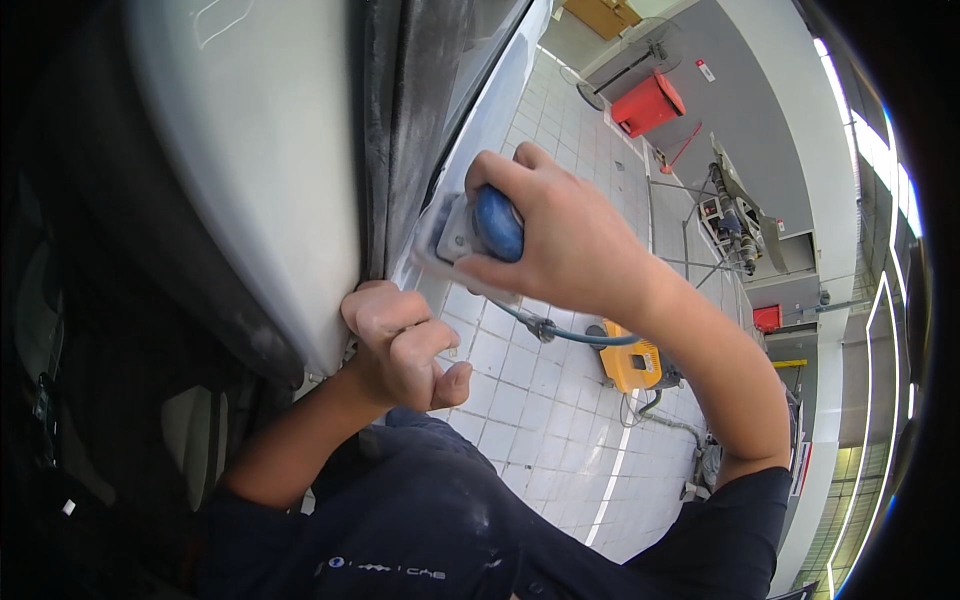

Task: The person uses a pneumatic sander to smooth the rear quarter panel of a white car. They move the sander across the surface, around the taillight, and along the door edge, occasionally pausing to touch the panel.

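Note:
My right hand (pixel 562 225) is closed around the rounded blue grip of a sander (pixel 499 223). The sander's base, slightly blurred, lies against a pale vehicle body panel (pixel 495 112) at the panel's lower end. From the sander a blue hose (pixel 592 337) runs off under my forearm. Lower and to the left, my left hand (pixel 409 345) has its fingers curled, with the knuckles at the end of a dusty dark seal strip (pixel 382 187) beside a smooth light surface of the vehicle (pixel 262 172). No object shows in that hand; its contact with the edge is partly hidden.
A yellow machine (pixel 630 360) with hoses stands on the tiled floor (pixel 517 397) to the right. Farther back are a metal stand (pixel 686 225) with parts on it, a red bin (pixel 649 105) and a pedestal fan (pixel 637 67). Dark vehicle interior (pixel 97 360) lies left.

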Motion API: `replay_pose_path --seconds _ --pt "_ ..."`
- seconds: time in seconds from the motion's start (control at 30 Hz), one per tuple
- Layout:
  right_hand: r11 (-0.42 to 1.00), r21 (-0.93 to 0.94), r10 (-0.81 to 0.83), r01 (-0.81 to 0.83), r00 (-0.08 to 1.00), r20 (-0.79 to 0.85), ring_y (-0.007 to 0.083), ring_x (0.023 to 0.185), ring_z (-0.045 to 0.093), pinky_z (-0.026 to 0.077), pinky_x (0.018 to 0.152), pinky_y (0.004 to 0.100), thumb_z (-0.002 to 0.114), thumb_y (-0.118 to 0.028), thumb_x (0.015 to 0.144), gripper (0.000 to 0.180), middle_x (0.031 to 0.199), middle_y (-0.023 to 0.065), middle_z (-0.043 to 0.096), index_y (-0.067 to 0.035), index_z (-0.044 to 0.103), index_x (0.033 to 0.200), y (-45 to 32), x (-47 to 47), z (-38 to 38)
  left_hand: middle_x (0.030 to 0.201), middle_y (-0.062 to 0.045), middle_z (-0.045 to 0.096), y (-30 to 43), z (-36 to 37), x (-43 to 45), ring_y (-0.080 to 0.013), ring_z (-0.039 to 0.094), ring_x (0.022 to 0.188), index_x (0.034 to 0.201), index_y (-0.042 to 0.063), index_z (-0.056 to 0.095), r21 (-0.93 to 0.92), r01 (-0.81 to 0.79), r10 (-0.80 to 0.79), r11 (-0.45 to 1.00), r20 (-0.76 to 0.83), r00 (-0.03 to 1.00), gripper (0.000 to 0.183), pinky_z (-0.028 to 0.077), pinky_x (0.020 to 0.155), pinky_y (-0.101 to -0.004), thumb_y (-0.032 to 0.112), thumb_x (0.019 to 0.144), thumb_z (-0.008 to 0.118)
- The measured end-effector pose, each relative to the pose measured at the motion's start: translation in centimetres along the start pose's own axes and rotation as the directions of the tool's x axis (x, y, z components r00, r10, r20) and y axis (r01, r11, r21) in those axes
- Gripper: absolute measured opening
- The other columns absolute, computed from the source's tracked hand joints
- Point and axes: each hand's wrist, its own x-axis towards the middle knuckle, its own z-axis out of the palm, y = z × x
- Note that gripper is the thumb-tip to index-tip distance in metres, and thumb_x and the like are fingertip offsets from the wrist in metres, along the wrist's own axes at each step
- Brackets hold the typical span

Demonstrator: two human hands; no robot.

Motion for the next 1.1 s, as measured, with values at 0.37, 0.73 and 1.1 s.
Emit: replay_pose_path --seconds 0.37,0.73,1.1 --pt "1.000 -0.016 -0.023 0.022 0.995 -0.093 0.0451 0.085 0.070 0.058 0.080 0.0502 0.086 -0.038 0.078 0.057 0.103 0.0222 0.063 -0.010 0.062 0.121 2.5 1.3 0.1 0.101 -0.007 0.051 0.3 0.3 0.5 -0.0245 0.048 0.086 0.102 0.014 0.058 0.041 0.002 0.001 0.999 -0.053 0.999 0.027 0.041 0.075 -0.0390 0.040 0.094 0.062" --pt "0.999 0.042 0.009 -0.006 0.996 -0.090 0.0426 0.091 0.067 0.057 0.083 0.0480 0.088 -0.030 0.079 0.053 0.107 0.0185 0.060 -0.012 0.059 0.120 5.3 2.3 -0.2 0.100 -0.005 0.044 1.0 -0.5 0.5 -0.0246 0.043 0.091 0.093 0.018 0.055 0.173 0.019 -0.030 0.985 0.059 0.998 0.026 0.036 0.085 -0.0401 0.042 0.097 0.048" --pt "0.986 -0.164 -0.017 0.000 0.994 -0.106 0.0444 0.090 0.072 0.059 0.084 0.0487 0.084 -0.042 0.079 0.062 0.105 0.0259 0.069 -0.009 0.064 0.127 12.1 9.4 -2.9 0.094 -0.002 0.052 1.7 -0.1 1.0 -0.0212 0.046 0.087 0.085 0.019 0.063 0.311 0.049 -0.061 0.949 0.029 0.998 0.022 0.038 0.080 -0.0341 0.036 0.096 0.057"
